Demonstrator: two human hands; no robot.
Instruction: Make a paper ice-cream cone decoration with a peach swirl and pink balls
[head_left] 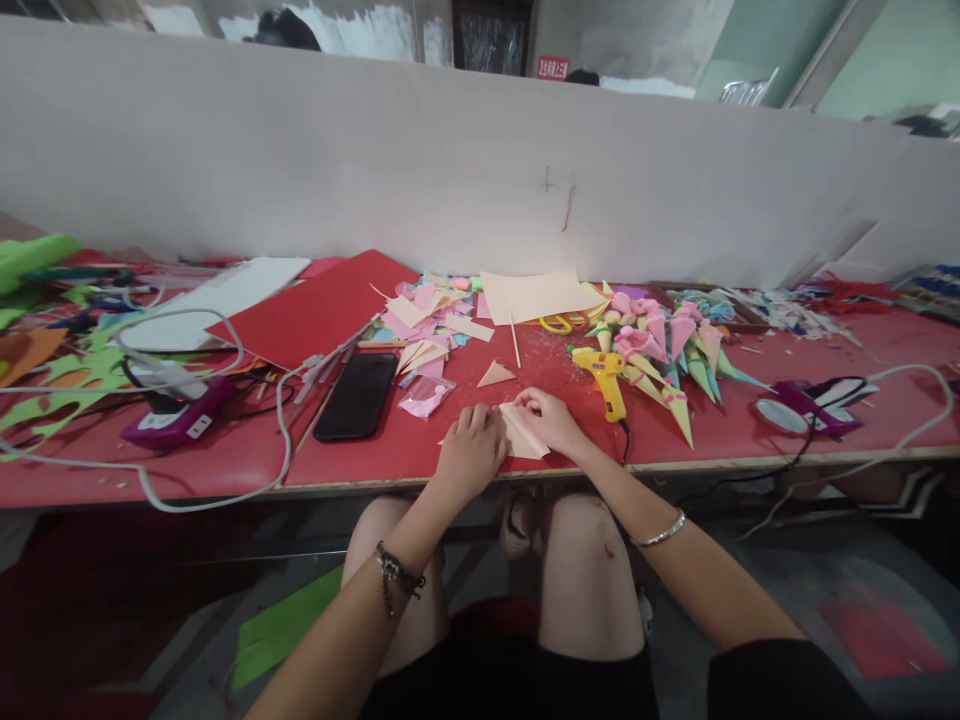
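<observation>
A cream sheet of paper [517, 440] lies at the table's front edge, its right side rolled or folded over. My left hand [472, 450] rests on the sheet's left part with bent fingers pressed against it. On the other side, my right hand [553, 422] has its fingers closed on the rolled part. Just beyond them lies a small cream paper triangle [496, 374]. To the right, a yellow hot glue gun [602, 380] lies near a pile of pastel paper cones [675, 340]. A thin stick [515, 340] points away from me.
A black phone [357, 396] and a small plastic bag [426, 396] lie left of my hands. Paper scraps [427, 315] and a larger cream sheet [532, 296] are farther back. Purple power strips [180, 415] with trailing cables flank the workspace. A white partition [375, 170] rises behind the red table.
</observation>
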